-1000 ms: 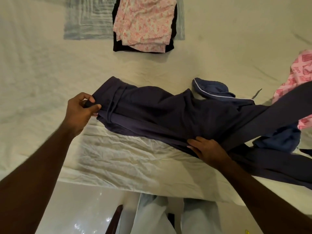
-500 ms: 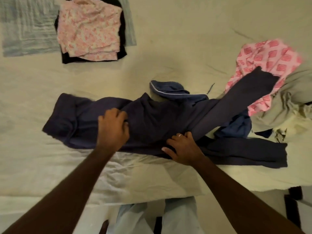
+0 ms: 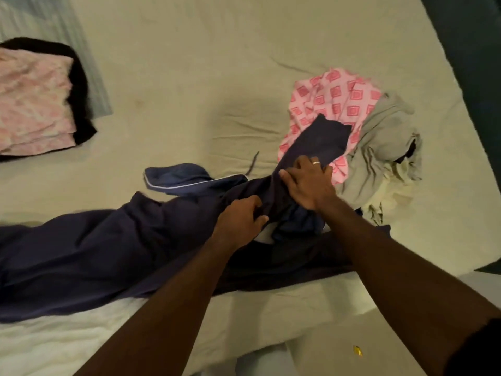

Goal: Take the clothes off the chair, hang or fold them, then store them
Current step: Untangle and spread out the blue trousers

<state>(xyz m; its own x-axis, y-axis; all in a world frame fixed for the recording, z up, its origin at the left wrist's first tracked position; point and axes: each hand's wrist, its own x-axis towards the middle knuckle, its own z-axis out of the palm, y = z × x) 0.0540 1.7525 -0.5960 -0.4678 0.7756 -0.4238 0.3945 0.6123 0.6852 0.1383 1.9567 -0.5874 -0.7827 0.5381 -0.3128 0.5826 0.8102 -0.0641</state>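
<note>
Fingers of left hand (image 3: 240, 217) curl into navy trousers (image 3: 95, 253); right hand (image 3: 309, 180) presses flat on leg. Soft, limp, light cloth; best grasped at hem, waistband.

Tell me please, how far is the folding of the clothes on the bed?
Done: a folded pink floral garment lies stacked on a black one at the far left. In hand: the long navy garment is spread unfolded along the bed edge; the left hand grips it mid-length and the right hand presses its far end. Left: a pile with a pink square-patterned piece and a grey piece, plus storing everything.
</note>
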